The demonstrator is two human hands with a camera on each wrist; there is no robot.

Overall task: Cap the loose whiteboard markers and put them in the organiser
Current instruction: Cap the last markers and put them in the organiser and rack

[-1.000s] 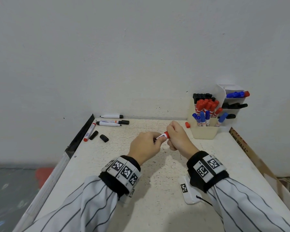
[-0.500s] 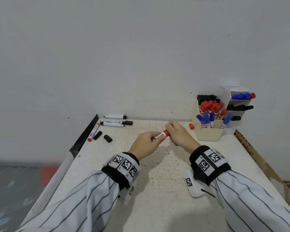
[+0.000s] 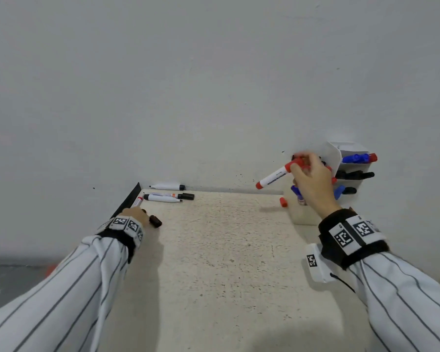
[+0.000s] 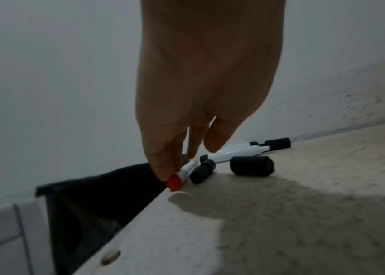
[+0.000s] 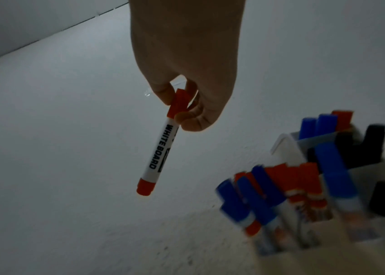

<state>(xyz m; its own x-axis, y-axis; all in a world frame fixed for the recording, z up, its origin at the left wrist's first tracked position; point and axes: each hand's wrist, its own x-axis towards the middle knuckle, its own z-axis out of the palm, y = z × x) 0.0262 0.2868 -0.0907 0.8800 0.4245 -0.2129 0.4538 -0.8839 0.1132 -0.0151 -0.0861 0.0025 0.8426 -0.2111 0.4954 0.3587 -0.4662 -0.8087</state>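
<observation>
My right hand point(image 3: 308, 171) point(image 5: 182, 104) pinches a capped red whiteboard marker point(image 3: 274, 177) point(image 5: 161, 148) by its cap and holds it slanted in the air, just above the organiser point(image 3: 300, 214) point(image 5: 288, 145), which is full of red, blue and black markers. At the table's far left, the fairly straight fingers of my left hand point(image 3: 135, 214) point(image 4: 177, 163) touch a red-ended marker point(image 3: 138, 201) point(image 4: 187, 168) lying by the edge. Two loose black caps point(image 4: 252, 165) point(image 4: 202, 171) lie beside it. Behind them lie more markers point(image 3: 163, 197), one against the wall point(image 3: 168, 186).
A loose red cap point(image 3: 283, 201) lies on the table left of the organiser. A black strip point(image 3: 128, 199) runs along the table's left edge, with a drop to the floor beyond. The wall stands right behind the table.
The hands have parted. My right hand carried the capped red marker up and right to the organiser. My left hand let go and reached to the markers at the far left.
</observation>
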